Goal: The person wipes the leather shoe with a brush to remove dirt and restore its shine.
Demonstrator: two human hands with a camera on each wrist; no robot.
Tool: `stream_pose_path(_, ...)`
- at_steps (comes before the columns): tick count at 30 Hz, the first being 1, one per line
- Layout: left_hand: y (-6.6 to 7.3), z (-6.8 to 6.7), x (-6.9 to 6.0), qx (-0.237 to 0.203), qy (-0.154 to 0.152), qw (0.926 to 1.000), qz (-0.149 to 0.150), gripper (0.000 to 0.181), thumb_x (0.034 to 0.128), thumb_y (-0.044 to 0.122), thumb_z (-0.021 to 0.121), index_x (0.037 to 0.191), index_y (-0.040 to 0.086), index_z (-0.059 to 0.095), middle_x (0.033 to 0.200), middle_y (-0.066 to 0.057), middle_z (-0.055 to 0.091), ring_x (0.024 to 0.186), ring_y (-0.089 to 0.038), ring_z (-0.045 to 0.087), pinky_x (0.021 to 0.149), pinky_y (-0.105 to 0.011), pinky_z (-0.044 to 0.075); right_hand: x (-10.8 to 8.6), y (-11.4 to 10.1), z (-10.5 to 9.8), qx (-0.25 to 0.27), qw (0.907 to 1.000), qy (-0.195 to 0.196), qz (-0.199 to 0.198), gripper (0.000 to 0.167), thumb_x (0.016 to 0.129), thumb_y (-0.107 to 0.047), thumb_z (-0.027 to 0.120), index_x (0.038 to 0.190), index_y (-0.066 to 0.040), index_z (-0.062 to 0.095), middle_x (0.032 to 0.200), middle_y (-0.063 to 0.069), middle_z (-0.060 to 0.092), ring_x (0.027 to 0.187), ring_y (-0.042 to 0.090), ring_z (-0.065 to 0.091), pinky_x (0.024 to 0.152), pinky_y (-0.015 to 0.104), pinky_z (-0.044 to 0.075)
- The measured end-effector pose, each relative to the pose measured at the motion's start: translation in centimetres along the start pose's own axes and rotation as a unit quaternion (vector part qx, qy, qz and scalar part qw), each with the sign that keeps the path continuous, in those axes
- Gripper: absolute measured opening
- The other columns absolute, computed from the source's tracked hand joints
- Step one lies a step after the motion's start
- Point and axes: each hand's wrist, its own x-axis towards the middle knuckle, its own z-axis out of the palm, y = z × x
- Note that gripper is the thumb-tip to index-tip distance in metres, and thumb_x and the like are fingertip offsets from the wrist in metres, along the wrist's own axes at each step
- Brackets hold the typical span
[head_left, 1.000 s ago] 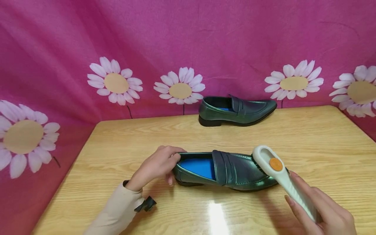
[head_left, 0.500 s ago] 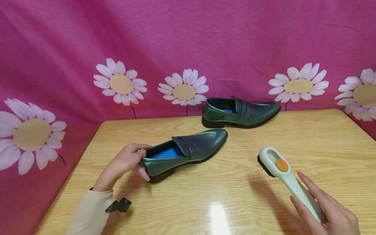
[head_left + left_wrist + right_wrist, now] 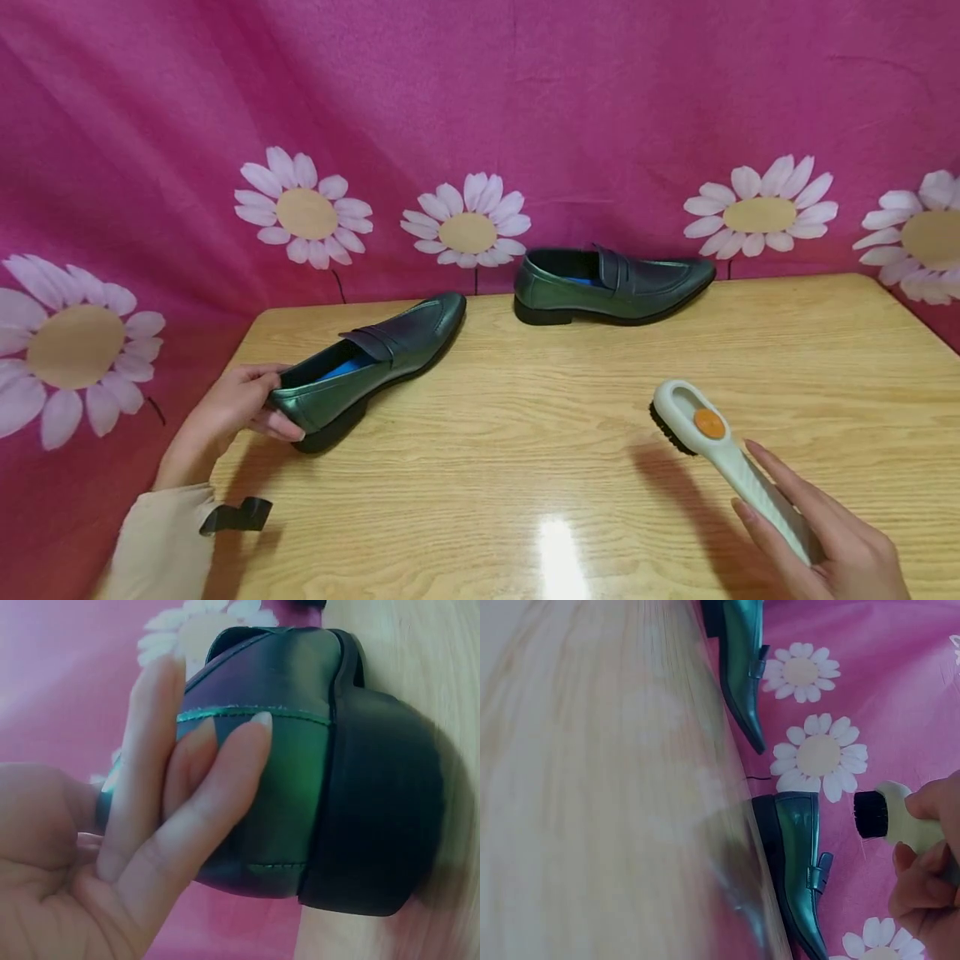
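My left hand grips the heel of a dark green loafer with a blue insole, at the table's left side. The toe points to the back right. In the left wrist view, fingers lie against the heel's leather, above the black sole. My right hand holds a pale shoe brush by its handle, above the front right of the table. An orange button sits on the brush's head, and its dark bristles face left, touching nothing.
A second matching loafer stands at the table's back edge, toe to the right. Behind the wooden table hangs a pink cloth printed with white flowers. A black strap sticks out from the left sleeve.
The gripped loafer has moved from under the brush to the left and turned its toe toward the back. The brush has come away from the shoe and stays about where it was.
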Motion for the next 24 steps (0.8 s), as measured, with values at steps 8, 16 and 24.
stream_pose_path(8,-0.5,-1.1,0.7,0.0,0.005,1.0,-0.004,0.051,0.1005,0.009,0.022,0.144,-0.016,0.02,0.102,-0.025,0.062,0.067,-0.024,0.071,0.069,-0.038,0.056,-0.1,0.1,0.0,0.002,1.0,0.0,-0.005,0.067,0.065,-0.001,0.084,0.128,-0.016,0.065,0.104,-0.002,0.067,0.081,-0.022,0.045,0.059,0.004,0.037)
stream_pose_path(16,0.0,-1.9,1.1,0.027,-0.025,0.9992,-0.014,0.054,0.1032,0.016,0.027,0.147,-0.013,0.015,0.076,-0.014,0.069,0.064,-0.025,0.071,0.069,-0.035,0.056,-0.1,-0.4,0.1,-0.015,0.9997,-0.013,0.017,0.066,0.066,-0.003,0.084,0.128,-0.017,0.064,0.093,0.017,0.069,0.072,-0.018,0.042,0.055,0.006,0.033)
stream_pose_path(24,-0.2,-2.3,0.7,0.058,-0.036,0.9972,-0.028,0.056,0.1057,0.02,0.024,0.146,-0.014,0.008,0.073,-0.016,0.068,0.065,-0.026,0.071,0.072,-0.033,0.056,-0.1,-0.6,0.2,-0.011,0.9997,-0.011,0.016,0.067,0.065,-0.001,0.084,0.127,-0.018,0.065,0.094,0.01,0.069,0.071,-0.016,0.043,0.055,0.007,0.033)
